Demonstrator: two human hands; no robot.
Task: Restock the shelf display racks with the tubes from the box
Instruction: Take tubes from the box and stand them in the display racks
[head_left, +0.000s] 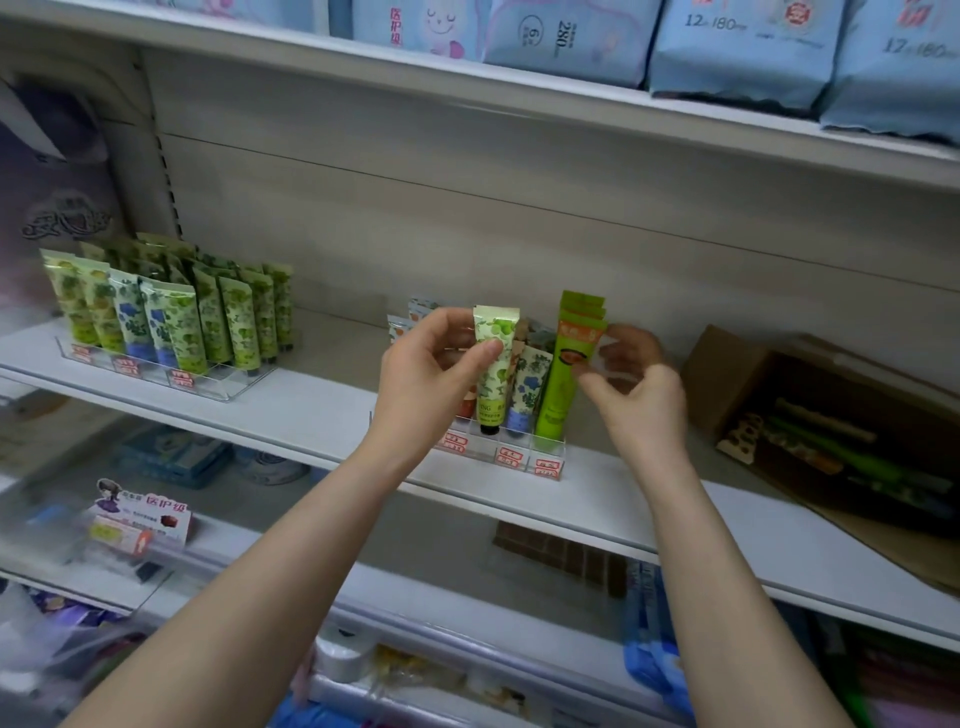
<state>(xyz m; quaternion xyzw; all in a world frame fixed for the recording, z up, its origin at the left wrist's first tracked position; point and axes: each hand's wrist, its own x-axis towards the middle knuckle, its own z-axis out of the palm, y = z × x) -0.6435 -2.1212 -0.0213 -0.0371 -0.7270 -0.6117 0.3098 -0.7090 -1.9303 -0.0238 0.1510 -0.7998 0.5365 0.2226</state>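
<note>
While the leaf-print tube (493, 374) is held at the clear rack (545, 452), step: it is judged to be about to be seated in a front lane.
Left hand (436, 369): clamped on the leaf-print tube, thumb across the printed face, fingers behind the upper half.
Right hand (639, 395): blurred, fingers curled at the right edge of the bright-green tubes (558, 395); whether these are pinched or only touched cannot be told.
Tube position: in front of the rack's middle lanes, just beside the blue-flower tube (527, 384); whether the cap is inside a lane cannot be told.
Axis: long axis close to upright, only slightly tilted.
Pointing: black cap (489, 429) down toward the rack floor, crimped end (496, 313) up, print turned to the camera.
Lane choice: a matching print is to be looked for; the lane behind the tube is hidden by it, so it should be checked before release.
Seating: the cap should be lowered straight down between the dividers, on the upright axis, so that neighbours are not knocked; the grip should be eased only once the cap is borne by the rack floor.
Facing: print is best left to the front, as on the full rack (228, 387) at the left of the shelf (311, 415).
Risk: the bright-green tubes stand tall, one behind another; a nudge could tip them, so steadying by the right hand is judged useful.
Supply: cardboard box (727, 364) lies on the shelf at the right, well apart from the clear rack, with more tubes seen inside.
</note>
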